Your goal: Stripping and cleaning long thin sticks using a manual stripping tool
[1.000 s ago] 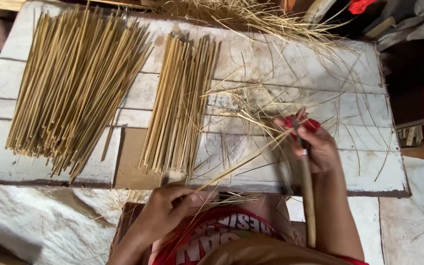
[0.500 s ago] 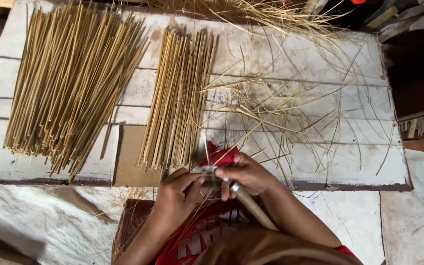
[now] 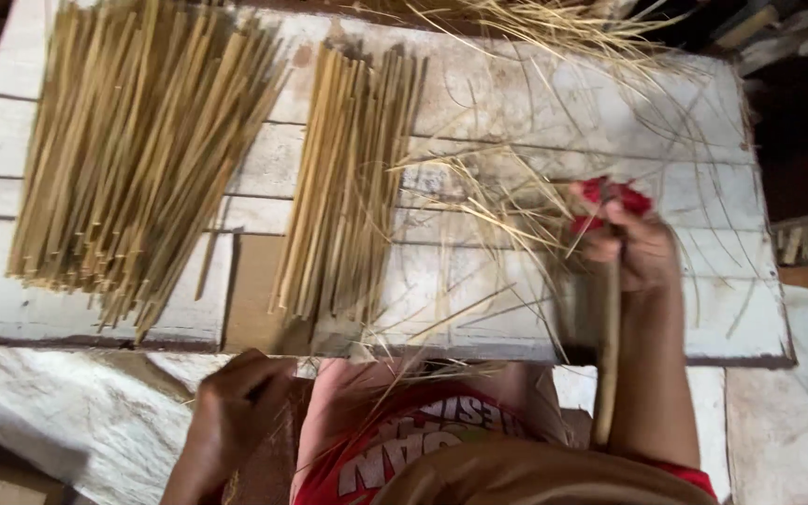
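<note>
No packages, labels, signs, screens.

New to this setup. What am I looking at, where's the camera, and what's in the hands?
No machine here: a person works with two bare hands. The single view comes from a camera worn on the head, looking down. A white plank table carries a large bundle of thin sticks, a smaller bundle and loose straw-like shavings. The right hand grips a red-handled tool, and a long stick runs along the forearm. The left hand sits below the table edge; blur hides whether it holds anything.
</note>
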